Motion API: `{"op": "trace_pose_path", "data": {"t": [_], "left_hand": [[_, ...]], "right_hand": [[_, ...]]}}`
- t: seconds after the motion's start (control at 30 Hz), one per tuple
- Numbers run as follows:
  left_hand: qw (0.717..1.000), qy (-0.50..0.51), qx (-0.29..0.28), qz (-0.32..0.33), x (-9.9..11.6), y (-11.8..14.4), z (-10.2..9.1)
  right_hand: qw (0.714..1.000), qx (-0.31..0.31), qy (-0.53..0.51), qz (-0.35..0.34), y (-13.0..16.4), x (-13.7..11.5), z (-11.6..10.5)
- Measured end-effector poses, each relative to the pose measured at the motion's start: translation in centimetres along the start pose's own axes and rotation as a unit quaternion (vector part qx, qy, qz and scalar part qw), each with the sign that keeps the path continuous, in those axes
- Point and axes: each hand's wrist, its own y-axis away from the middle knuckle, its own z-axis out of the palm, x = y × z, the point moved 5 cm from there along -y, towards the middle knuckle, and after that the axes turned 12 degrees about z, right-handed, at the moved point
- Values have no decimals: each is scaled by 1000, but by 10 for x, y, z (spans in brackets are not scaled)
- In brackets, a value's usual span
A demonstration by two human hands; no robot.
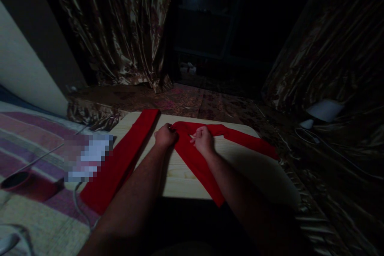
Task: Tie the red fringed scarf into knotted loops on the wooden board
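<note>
A long piece of red cloth (192, 153) lies bent across the light wooden table (177, 172), one end pointing towards me and the other running off to the right. My left hand (166, 137) is closed on the cloth's left edge near the bend. Over the middle of the same piece, my right hand (204, 141) is pinched, its fingertips at the fabric. Whatever sits between those fingertips is too small and dark to make out. To the left of my left forearm, a folded red strip of cloth (126, 156) slants down over the table's left side.
A striped bedspread (27, 128) is on the left, with a dark red cup-like container (30, 186) and a blurred-out item (88, 158) on it. A cable (79, 204) hangs by the table. Patterned curtains (129, 28) stand behind; a pale lamp (325, 110) is at right.
</note>
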Motion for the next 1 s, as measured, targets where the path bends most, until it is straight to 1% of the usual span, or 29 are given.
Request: {"op": "trace_pose_path", "data": {"t": [0.07,0.1,0.13,0.2,0.27,0.33,0.4,0.47,0.5,0.63,0.7,0.73,0.83,0.9,0.97,1.0], "left_hand": [[1000,-17,-7,-6,1,1,0],[1000,-22,-10,-8,1,1,-1],[1000,-27,-13,-8,1,1,-1],[999,-31,-17,-3,2,1,0],[999,-27,-18,6,2,1,1],[1000,-18,-12,16,2,0,1],[1000,-9,1,27,1,0,1],[999,-9,16,37,2,1,-1],[999,-11,25,40,3,2,-2],[995,-24,66,65,8,5,-9],[993,-18,76,85,12,5,-10],[994,-10,74,84,12,5,-9],[998,13,45,44,7,3,-3],[1000,4,13,27,5,2,1],[999,-15,-15,38,6,1,3],[998,-21,-20,47,6,1,4]], "right_hand": [[998,38,-31,40,-4,5,-7],[997,55,-28,51,-4,6,-11],[997,68,-7,46,-3,6,-14],[995,84,55,-7,3,-2,-16],[985,76,130,-90,13,-12,-13],[966,38,193,-169,25,-22,-4],[944,-9,227,-238,35,-30,5],[925,-45,247,-286,41,-35,12],[918,-56,257,-297,42,-36,14],[912,-59,284,-288,40,-37,16],[913,-53,293,-279,40,-36,15],[914,-48,297,-274,40,-35,14],[917,-35,303,-258,40,-34,12],[919,-34,304,-249,41,-34,11],[922,-36,305,-234,40,-34,11],[925,-35,305,-222,40,-34,11]]}}
